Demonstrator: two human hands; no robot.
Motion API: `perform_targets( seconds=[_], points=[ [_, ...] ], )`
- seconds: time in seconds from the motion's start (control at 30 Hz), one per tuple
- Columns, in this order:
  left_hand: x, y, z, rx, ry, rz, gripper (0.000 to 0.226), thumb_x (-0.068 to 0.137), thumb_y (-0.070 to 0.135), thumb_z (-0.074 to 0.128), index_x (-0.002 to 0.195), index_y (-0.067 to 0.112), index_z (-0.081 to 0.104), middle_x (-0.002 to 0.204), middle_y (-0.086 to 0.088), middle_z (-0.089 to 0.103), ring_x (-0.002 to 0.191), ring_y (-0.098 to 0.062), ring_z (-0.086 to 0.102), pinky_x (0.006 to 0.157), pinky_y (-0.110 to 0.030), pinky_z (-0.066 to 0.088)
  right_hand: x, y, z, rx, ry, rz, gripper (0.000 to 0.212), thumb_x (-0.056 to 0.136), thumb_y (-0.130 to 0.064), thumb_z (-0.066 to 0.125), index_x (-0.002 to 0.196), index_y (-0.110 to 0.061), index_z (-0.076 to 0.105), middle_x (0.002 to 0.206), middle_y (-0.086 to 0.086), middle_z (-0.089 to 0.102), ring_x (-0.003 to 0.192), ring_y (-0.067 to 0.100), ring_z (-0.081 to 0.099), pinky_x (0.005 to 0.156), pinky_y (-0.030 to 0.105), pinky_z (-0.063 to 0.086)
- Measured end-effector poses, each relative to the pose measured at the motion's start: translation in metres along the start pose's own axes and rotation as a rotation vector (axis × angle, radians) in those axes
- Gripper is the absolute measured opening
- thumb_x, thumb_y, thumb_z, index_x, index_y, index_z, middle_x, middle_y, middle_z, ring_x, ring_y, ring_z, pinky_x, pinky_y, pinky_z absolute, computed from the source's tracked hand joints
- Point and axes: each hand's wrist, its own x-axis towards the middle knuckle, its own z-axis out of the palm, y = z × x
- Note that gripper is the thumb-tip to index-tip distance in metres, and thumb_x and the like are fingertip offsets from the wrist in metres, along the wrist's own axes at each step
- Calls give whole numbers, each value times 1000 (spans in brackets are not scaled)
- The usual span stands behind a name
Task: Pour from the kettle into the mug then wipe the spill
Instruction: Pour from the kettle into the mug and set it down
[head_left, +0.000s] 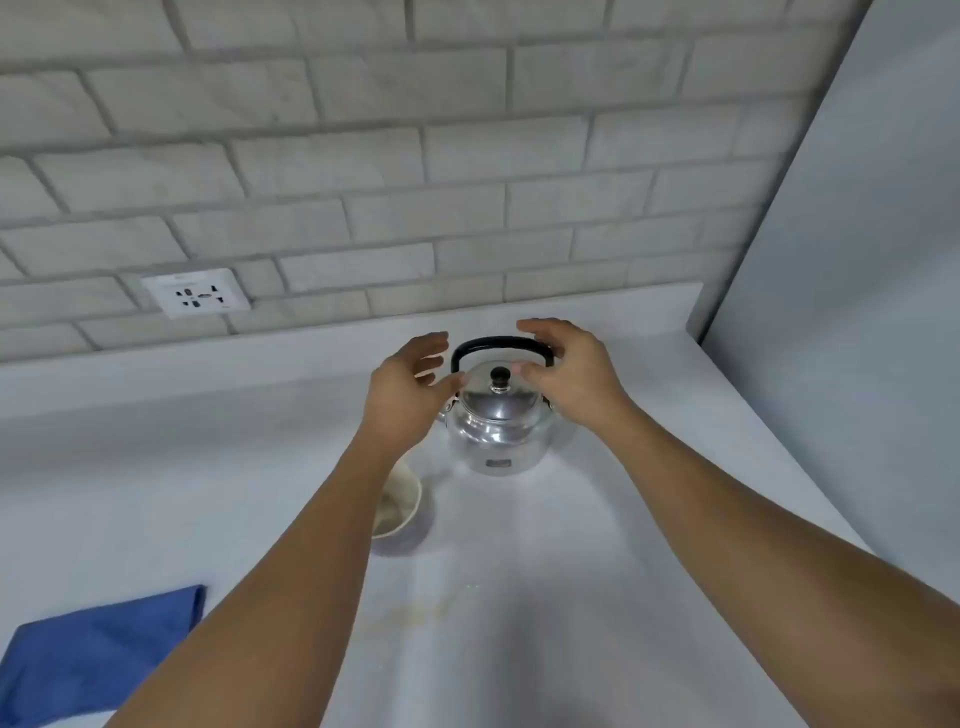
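A shiny metal kettle (496, 426) with a black arched handle and a black lid knob stands upright on the white counter (623, 519). My left hand (410, 384) hovers at its left side, fingers spread, holding nothing. My right hand (569, 371) is at the right end of the handle with fingers curved and apart, not closed on it. A white mug (400, 506) sits in front-left of the kettle, partly hidden by my left forearm. A faint yellowish wet patch (421, 608) lies on the counter nearer to me.
A folded blue cloth (88, 654) lies at the near left of the counter. A wall socket (196, 292) is set in the grey brick wall behind. A plain wall panel (857, 312) bounds the counter on the right.
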Motion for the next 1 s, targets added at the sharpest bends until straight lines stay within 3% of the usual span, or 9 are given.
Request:
perform_targets(
  seconds=[0.13, 0.27, 0.4, 0.53, 0.67, 0.77, 0.9, 1.0],
  points=[
    [17, -4, 6, 77, -30, -43, 46, 93, 9, 71, 137, 19, 63, 126, 4, 72, 109, -8, 69, 88, -8, 48, 11, 3, 7, -10, -32, 21, 42, 89, -22, 75, 130, -23, 67, 131, -4, 68, 120, 12, 62, 108, 25, 45],
    [21, -6, 12, 105, 5, -61, 38, 91, 9, 72, 126, 23, 72, 111, 3, 78, 102, -11, 72, 97, -24, 51, 21, 9, 13, -24, -49, 20, 32, 94, -25, 70, 126, -20, 71, 123, 0, 69, 109, 11, 63, 88, 5, 40],
    [24, -6, 14, 86, 69, -88, 33, 88, 6, 69, 115, 23, 79, 94, -1, 81, 90, -19, 76, 81, -20, 53, 29, 10, 14, -21, -90, 5, 24, 96, -23, 67, 118, -17, 73, 116, 6, 71, 109, 18, 63, 92, 19, 44],
    [24, -3, 10, 51, 60, -95, 36, 85, 1, 70, 93, 35, 79, 80, 10, 78, 81, -20, 78, 81, -26, 56, 25, 10, 13, 20, -67, 8, 18, 94, -23, 70, 110, -19, 76, 106, -2, 76, 101, 14, 67, 90, 26, 49],
    [21, 3, 1, -21, 36, -52, 37, 86, -1, 73, 92, 35, 78, 89, 4, 81, 84, -23, 79, 88, -30, 59, 19, 0, 10, 70, -31, -1, 11, 91, -29, 73, 101, -29, 76, 95, -14, 76, 93, 1, 68, 79, 14, 47],
    [17, 12, -11, -19, 2, 22, 34, 85, 1, 77, 98, 33, 79, 94, 12, 80, 88, -10, 77, 90, -23, 57, 14, -14, 6, 92, -7, -38, 7, 89, -29, 75, 94, -35, 75, 90, -15, 76, 88, -2, 68, 74, 6, 46],
    [0, 24, -33, 1, -53, 77, 28, 86, 13, 80, 109, 29, 79, 105, 19, 79, 98, 4, 72, 88, -14, 55, -1, -30, -5, 136, 36, -70, 8, 89, -25, 75, 96, -29, 78, 91, -14, 78, 88, -3, 69, 76, 5, 47],
    [-22, 24, -57, 11, -52, 121, 26, 88, 21, 80, 113, 27, 78, 114, 17, 77, 103, 0, 72, 91, -15, 54, -15, -38, -13, 146, 68, -95, 11, 90, -24, 75, 100, -24, 79, 93, -12, 78, 89, -1, 70, 77, 7, 49]
  ],
)
